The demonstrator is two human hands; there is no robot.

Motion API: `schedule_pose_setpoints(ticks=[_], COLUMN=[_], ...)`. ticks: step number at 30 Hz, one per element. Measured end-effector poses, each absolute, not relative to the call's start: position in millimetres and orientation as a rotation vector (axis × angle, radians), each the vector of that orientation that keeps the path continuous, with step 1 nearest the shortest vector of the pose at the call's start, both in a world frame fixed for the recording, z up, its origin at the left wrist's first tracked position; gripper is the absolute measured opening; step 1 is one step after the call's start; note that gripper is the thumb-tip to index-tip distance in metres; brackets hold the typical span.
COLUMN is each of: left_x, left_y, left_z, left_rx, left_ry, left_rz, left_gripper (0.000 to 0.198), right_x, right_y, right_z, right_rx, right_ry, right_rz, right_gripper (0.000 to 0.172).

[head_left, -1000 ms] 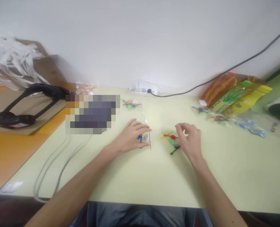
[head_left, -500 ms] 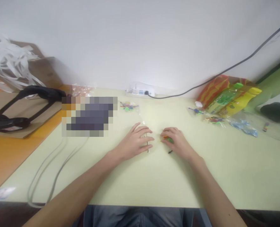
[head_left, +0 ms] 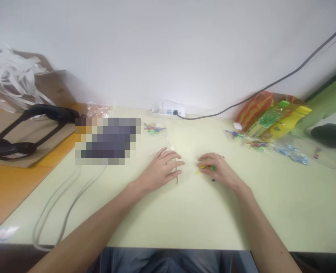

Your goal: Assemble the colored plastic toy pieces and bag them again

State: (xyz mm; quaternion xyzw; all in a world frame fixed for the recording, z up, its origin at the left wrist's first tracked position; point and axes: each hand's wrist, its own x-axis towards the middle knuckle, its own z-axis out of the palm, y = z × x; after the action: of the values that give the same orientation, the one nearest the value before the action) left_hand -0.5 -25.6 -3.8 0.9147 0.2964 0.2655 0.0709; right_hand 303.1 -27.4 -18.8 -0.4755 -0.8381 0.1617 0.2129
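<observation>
My left hand (head_left: 161,170) lies flat with fingers stretched out on a small clear plastic bag (head_left: 177,175) on the pale yellow table (head_left: 185,216). My right hand (head_left: 217,171) is curled over a small toy made of green, red and yellow pieces (head_left: 206,167), gripping it against the table. Only bits of the toy show under the fingers.
A blurred-out dark item (head_left: 108,141) lies left of my hands. A white power strip (head_left: 169,110) sits by the wall. Small bagged toys (head_left: 154,129) and colourful packets (head_left: 272,117) lie at the back right. A black strap device (head_left: 28,129) and cables (head_left: 62,204) are on the left.
My right hand came down onto the toy and closed over it, then shifted a little right. My left hand stayed pressed on the clear bag.
</observation>
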Motion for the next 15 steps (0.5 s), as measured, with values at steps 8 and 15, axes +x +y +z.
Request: schedule_pose_setpoints(ticks=[8,15], left_x=[1,3], left_y=[-28,-30], left_z=[2,1], left_rx=[2.698,2.681], left_ry=[0.918,0.918], left_rz=[0.881,0.984], left_gripper=[0.037,0.042], right_x=[292,275], right_y=[-32,-46], right_z=[-17,-1], right_rx=[-1.271,-1.228], right_ry=[-2.401,-2.075], right_rz=[0.241,0.447], right_gripper=[0.015,0.026])
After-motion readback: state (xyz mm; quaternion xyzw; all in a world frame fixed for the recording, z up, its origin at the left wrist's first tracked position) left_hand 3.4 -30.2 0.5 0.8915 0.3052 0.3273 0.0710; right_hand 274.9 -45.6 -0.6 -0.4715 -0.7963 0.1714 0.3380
